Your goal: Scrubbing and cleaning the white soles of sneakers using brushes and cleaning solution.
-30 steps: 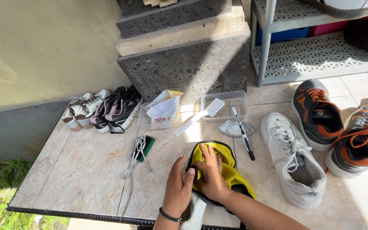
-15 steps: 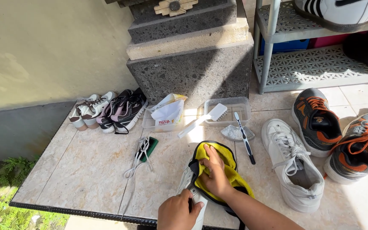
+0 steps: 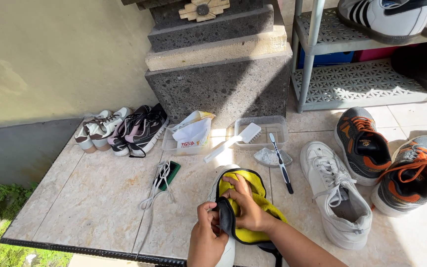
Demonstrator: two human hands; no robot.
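- A sunlit tiled floor (image 3: 90, 198) outdoors, set against a stone pillar base (image 3: 223, 84) and a grey shoe rack (image 3: 352, 84).
- The right hand (image 3: 245, 207) presses a yellow cloth (image 3: 260, 198) onto a white shoe (image 3: 226, 247), fingers together and flat on the fabric.
- The left hand (image 3: 206, 232) has its fingers pinched on the shoe's dark collar edge, just beside the right fingers; most of the shoe is hidden, so the exact grip is probably a fold-back hold.
- Just beyond the fingers lie a toothbrush (image 3: 281, 163), a white brush (image 3: 233, 142) and a clear tub (image 3: 263, 129); loose laces (image 3: 160, 185) sit to the left, a white sneaker (image 3: 334, 198) to the right.
- Risk, as I judge it: the shoe lies close to the dark floor edge, so a hard push could slide it off; a sweeping elbow could knock the toothbrush or tip the tub.
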